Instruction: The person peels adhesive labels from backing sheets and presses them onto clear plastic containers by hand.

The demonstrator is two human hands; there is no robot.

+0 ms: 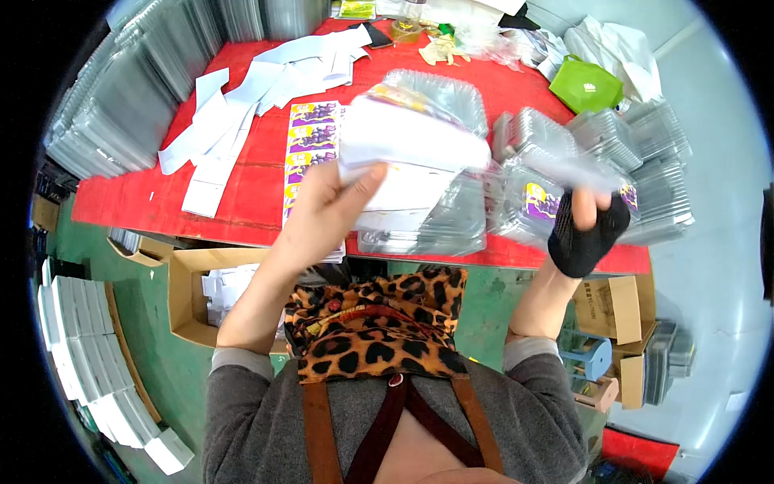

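Observation:
My left hand (334, 206) is closed on a sticker sheet (411, 133), thumb on top. The sheet is bent over and blurred; its white backing shows, with yellow and purple print at the far edge. Beneath it lie clear plastic containers (439, 226). My right hand (588, 230), in a black fingerless glove, is over more clear containers on the right, smeared by motion. A pale, see-through blur (564, 165) lies just beyond its fingers; I cannot tell whether they grip it. One container nearby bears a purple and yellow sticker (540, 202).
Printed sticker sheets (310, 137) and white paper strips (234, 121) lie on the red table (121, 202). Tall stacks of clear containers (129, 105) line the left. A green bag (586, 85) sits at the back right. An open carton (189, 298) stands below the front edge.

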